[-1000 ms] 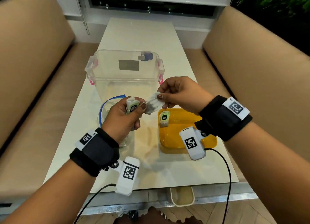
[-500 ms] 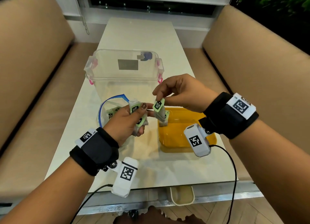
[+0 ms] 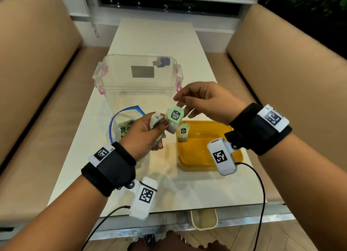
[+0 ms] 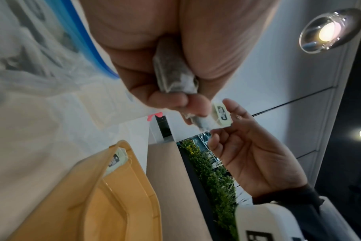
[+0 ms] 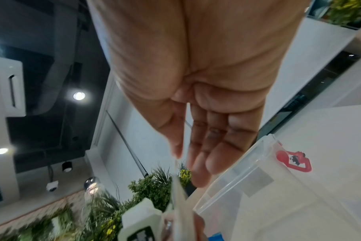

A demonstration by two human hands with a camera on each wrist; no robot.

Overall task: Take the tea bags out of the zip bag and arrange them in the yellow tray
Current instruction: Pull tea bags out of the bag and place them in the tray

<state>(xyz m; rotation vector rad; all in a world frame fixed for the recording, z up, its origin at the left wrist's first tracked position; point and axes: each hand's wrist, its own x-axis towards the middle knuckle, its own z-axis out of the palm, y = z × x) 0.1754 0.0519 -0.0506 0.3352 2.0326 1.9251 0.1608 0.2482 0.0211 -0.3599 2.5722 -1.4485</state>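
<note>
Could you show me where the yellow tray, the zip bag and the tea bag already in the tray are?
yellow tray (image 3: pixel 197 156), head view, bare floor.
zip bag (image 3: pixel 112 119), head view, blue rim.
tea bag in the tray (image 3: pixel 183 131), head view, green tag.

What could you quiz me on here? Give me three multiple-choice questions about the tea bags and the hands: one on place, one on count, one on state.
1. Where is the yellow tray?
A. on the table, under the right hand
B. inside the clear box
C. on the bench

2. How many tea bags lie in it?
A. none
B. one
C. four

3. What is the left hand doing?
A. lying flat
B. gripping tea bags
C. closing the zip bag

Answers: 1 A, it sits on the tabletop; 2 B, one tea bag rests in its far left corner; 3 B, its fingers curl round white bags.
</note>
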